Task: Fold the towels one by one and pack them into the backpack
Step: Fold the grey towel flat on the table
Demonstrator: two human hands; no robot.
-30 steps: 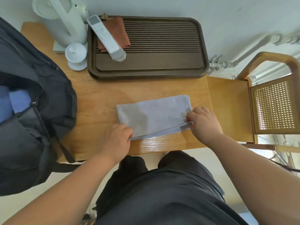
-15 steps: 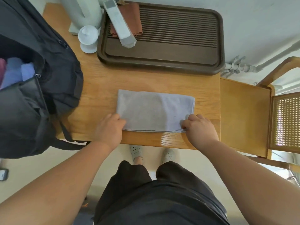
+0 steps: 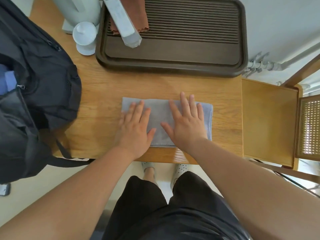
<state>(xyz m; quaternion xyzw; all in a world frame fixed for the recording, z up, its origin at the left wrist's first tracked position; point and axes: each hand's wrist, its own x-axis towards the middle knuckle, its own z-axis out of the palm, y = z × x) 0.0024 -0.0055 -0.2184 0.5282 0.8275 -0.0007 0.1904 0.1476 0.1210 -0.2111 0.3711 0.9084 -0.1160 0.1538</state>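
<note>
A grey towel [image 3: 160, 115], folded into a flat rectangle, lies on the wooden table [image 3: 97, 104] near its front edge. My left hand [image 3: 135, 129] presses flat on the towel's left half with straight fingers. My right hand [image 3: 187, 122] presses flat on the right half, fingers spread. A black backpack [image 3: 39, 87] stands open at the table's left end. Blue folded cloth [image 3: 7, 80] shows inside its opening.
A dark brown slatted tray [image 3: 173, 63] sits at the back with a brown cloth [image 3: 138, 18] and a long grey-white device [image 3: 123, 21] on it. A white lidded cup [image 3: 84, 37] and white kettle [image 3: 78, 9] stand back left. A wooden chair [image 3: 270, 122] is right.
Both hands let go of the towel's near corners and moved up onto it, now pressing flat with straight fingers. The towel lies folded narrower. The camera leaned closer over the table.
</note>
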